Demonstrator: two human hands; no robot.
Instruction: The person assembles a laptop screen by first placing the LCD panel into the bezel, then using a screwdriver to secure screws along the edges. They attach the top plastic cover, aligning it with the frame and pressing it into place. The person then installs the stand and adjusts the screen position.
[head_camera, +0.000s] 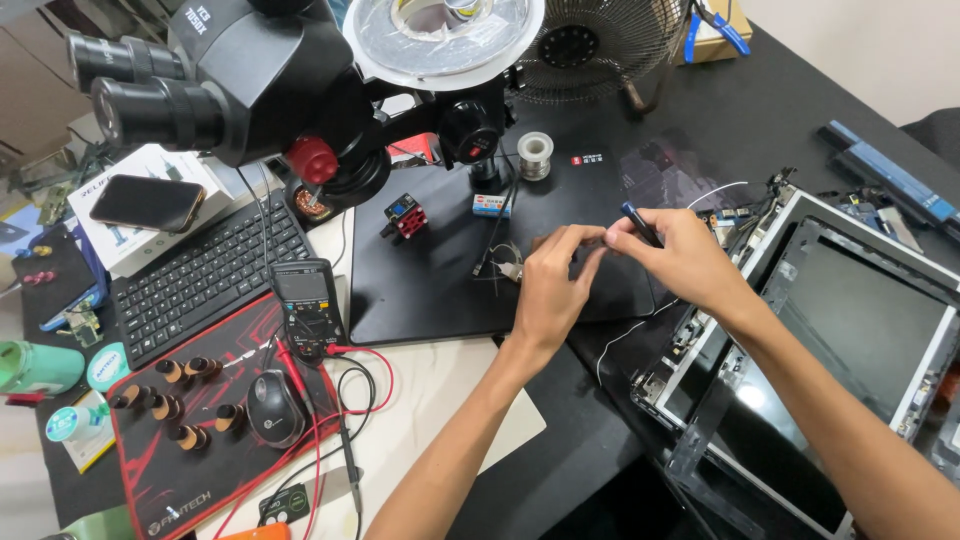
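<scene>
Both hands (560, 285) (680, 255) pinch a dark tool (640, 223) (over black mat (420, 280)).

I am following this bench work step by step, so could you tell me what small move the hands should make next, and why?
Probably bring the dark slim tool tip down to the small piece pinched in the left hand. The right hand holds the tool just beside those fingertips, above the black mat, so only a short closing move seems left. What the pinched piece is cannot be told.
</scene>
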